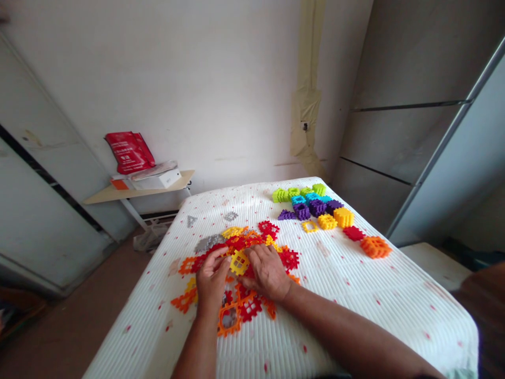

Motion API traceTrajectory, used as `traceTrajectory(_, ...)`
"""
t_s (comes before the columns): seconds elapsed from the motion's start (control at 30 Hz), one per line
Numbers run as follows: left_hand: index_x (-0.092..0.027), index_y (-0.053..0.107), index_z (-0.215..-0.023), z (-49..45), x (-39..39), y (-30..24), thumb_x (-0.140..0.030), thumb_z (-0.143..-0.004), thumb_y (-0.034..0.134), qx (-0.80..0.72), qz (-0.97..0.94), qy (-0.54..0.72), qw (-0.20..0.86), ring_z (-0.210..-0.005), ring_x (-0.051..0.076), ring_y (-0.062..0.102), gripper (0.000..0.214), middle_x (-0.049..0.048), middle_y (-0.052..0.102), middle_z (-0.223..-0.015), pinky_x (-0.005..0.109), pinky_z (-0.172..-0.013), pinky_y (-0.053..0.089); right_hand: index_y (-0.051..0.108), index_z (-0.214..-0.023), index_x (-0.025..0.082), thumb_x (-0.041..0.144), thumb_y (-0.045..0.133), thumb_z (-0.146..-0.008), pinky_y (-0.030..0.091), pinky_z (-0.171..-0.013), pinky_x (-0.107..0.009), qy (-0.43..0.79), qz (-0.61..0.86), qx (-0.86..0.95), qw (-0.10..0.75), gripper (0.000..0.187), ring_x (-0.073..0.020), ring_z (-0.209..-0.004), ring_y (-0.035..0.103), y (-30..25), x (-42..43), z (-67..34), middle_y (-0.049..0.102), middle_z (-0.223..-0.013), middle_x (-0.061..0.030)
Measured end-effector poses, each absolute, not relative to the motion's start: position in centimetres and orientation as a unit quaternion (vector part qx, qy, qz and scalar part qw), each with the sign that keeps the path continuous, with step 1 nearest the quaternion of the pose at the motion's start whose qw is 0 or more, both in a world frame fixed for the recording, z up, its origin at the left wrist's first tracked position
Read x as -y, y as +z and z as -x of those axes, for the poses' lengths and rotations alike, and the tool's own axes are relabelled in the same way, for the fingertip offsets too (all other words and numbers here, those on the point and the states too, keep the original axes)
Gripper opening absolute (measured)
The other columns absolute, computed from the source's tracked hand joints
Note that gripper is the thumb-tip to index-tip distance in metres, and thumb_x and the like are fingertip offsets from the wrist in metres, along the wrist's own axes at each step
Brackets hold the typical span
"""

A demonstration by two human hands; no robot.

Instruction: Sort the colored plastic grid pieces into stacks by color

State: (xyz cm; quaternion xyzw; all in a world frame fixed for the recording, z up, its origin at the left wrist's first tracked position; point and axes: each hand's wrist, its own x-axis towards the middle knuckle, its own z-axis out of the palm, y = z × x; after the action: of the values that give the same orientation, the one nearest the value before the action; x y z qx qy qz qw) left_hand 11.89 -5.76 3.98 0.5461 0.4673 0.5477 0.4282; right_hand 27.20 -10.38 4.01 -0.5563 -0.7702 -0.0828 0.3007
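A square yellow plastic interlocking tile (pixel 239 262) with a four-pane window pattern is between my two hands, above a loose pile of red, orange, yellow and grey tiles. My left hand (pixel 212 276) has its thumb and fingers closed at the tile's left edge. From the other side, my right hand (pixel 267 269) curls its fingers over the right edge; its fingertips are partly hidden. In front of the hands lie an orange frame tile (pixel 220 329) and a red window tile (pixel 251 309). A grey stack (pixel 209 242) sits at the pile's far left.
Sorted stacks line the table's far right: green (pixel 281 196), blue (pixel 312 197), purple (pixel 317 207), yellow (pixel 344 217) and orange (pixel 374 246). Two grey tiles lie at the far left, one a triangle (pixel 191 221). A side table (pixel 102 196) holds a red bag (pixel 128 152).
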Motion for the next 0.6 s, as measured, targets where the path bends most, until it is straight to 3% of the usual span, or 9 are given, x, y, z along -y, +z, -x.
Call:
traceTrajectory(0.37,-0.013,0.063,-0.097,-11.7,6.1,4.4,-0.038,-0.064,0.068,-0.46,-0.556,0.531,0.444,-0.053,0.011,0.055,0.041,-0.0011,0.063,-0.062,0.02,-0.052,0.044,0.05,-0.122,0.015,0.037,0.052,-0.084,0.038,-0.083,-0.038,-0.092,0.486,0.799,0.341,0.043,-0.023,-0.096,0.05,4.1,10.4,-27.9,0.059,-0.111,-0.0124)
traceTrajectory(0.5,-0.014,0.063,-0.096,-11.5,6.1,4.5,-0.04,-0.065,0.066,-0.467,-0.567,0.532,0.422,-0.063,0.016,0.062,0.041,0.0025,0.067,-0.067,0.023,-0.058,0.048,0.056,-0.117,0.02,0.039,0.054,-0.083,0.039,-0.082,-0.039,-0.12,0.482,0.795,0.349,0.039,-0.0229,-0.094,0.053,4.1,10.0,-30.2,0.062,-0.109,-0.0104)
traceTrajectory(0.6,-0.015,0.062,-0.096,-11.2,5.9,4.2,-0.043,-0.067,0.064,-0.48,-0.565,0.536,0.405,-0.073,0.019,0.065,0.041,0.0057,0.07,-0.072,0.027,-0.065,0.051,0.06,-0.111,0.019,0.039,0.055,-0.084,0.041,-0.081,-0.036,-0.133,0.558,0.732,0.367,0.035,-0.0224,-0.094,0.055,4.6,9.6,-34.3,0.063,-0.106,-0.0116)
